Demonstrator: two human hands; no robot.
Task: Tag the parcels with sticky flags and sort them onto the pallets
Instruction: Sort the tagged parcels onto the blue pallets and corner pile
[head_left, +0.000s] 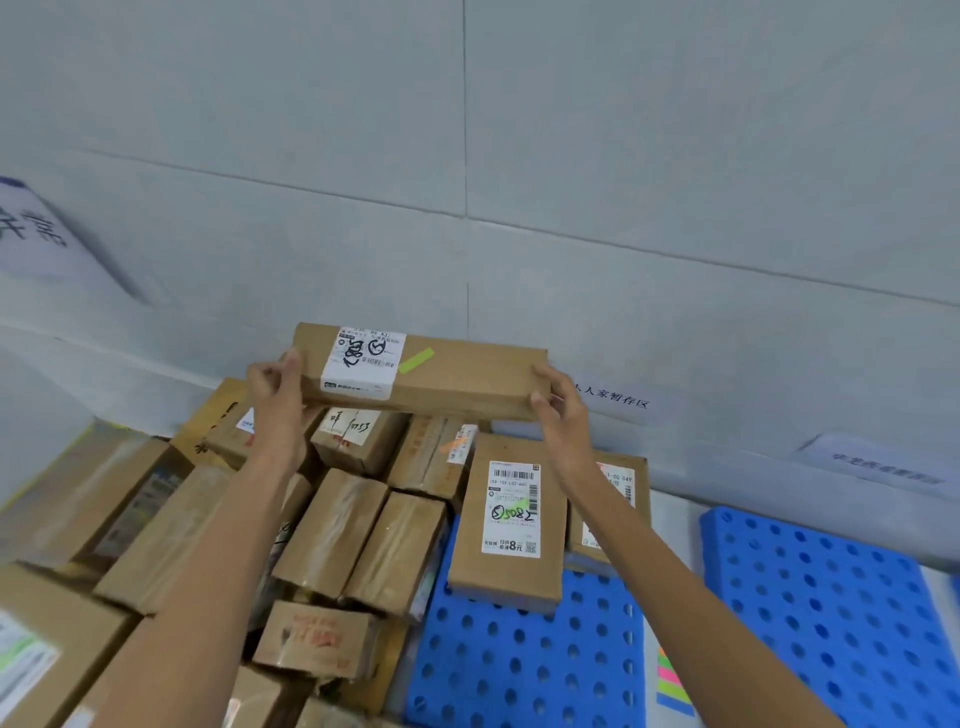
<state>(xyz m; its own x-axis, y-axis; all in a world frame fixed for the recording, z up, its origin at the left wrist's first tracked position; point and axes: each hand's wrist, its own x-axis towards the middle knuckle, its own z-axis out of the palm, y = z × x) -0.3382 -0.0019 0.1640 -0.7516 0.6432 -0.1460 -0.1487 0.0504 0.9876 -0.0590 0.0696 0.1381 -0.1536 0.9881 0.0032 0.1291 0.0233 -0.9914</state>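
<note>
Long flat parcel (426, 371), green flag (415, 360) attached: stiff cardboard, probably light. Left hand (275, 384) and right hand (558, 402) clamp its short ends; hold there.

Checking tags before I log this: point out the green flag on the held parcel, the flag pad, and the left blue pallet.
green flag (415, 360): head view, middle of the strip.
flag pad (672, 680): head view, on its coloured strips.
left blue pallet (519, 670): head view, bare perforated top.
</note>
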